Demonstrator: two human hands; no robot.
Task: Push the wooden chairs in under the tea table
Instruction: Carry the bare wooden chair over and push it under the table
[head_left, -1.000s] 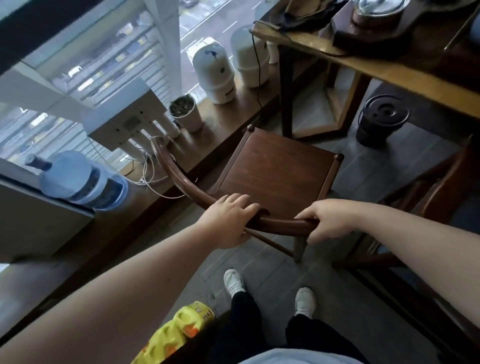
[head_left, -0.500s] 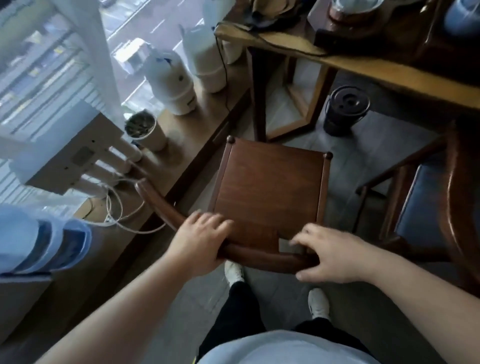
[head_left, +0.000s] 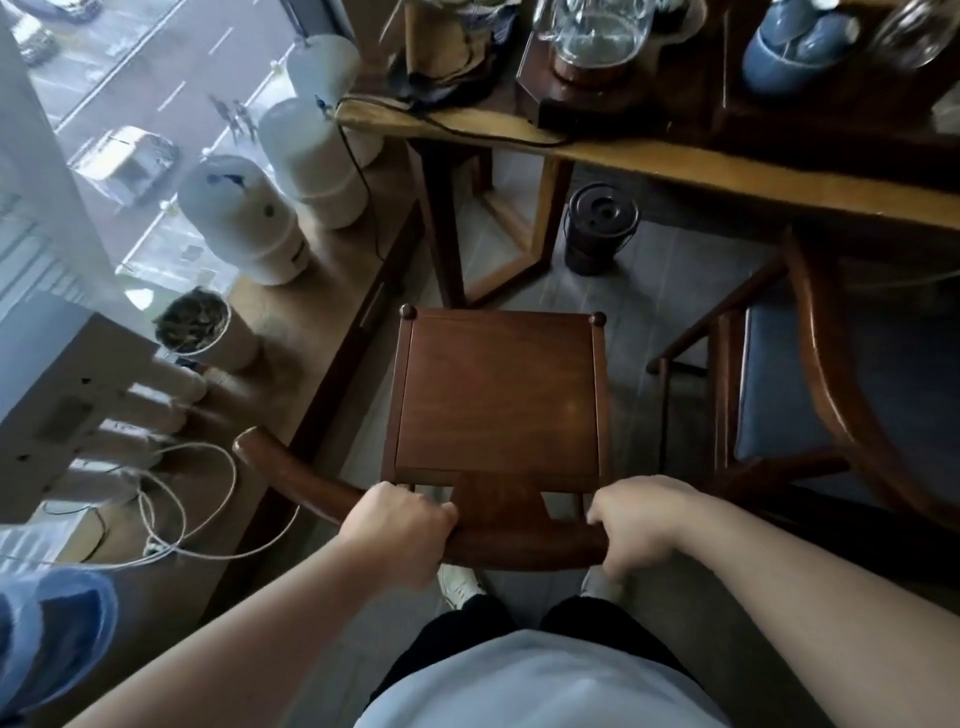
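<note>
Both hands down on the curved back rail of the wooden chair (head_left: 496, 395), seen from straight above. Left hand (head_left: 400, 525) curled over the rail left of the centre splat, fingers wrapped down the front, gripping tight. Right hand (head_left: 636, 519) clamped on the rail's right end, knuckles up, fingers folded around the wood. Seat square-on to the tea table (head_left: 675, 156), front corners with their round knobs just short of the table's near edge, not yet underneath. Dark table leg (head_left: 441, 223) just beyond the seat's front left corner; small black lidded bucket (head_left: 597, 228) on the floor under the near edge, beyond the front right corner. Second chair (head_left: 810, 374), blue cushion, just beside on the right, its front partly tucked below the table's near edge. On the tabletop near that edge: glass kettle (head_left: 592, 26) on a dark base, blue pot (head_left: 784, 57) further right. Along the window ledge on the left: white tanks (head_left: 244, 218), a small potted plant (head_left: 200, 327), a loop of white cable (head_left: 176, 499). White shoes (head_left: 460, 582) planted just behind the chair back.
</note>
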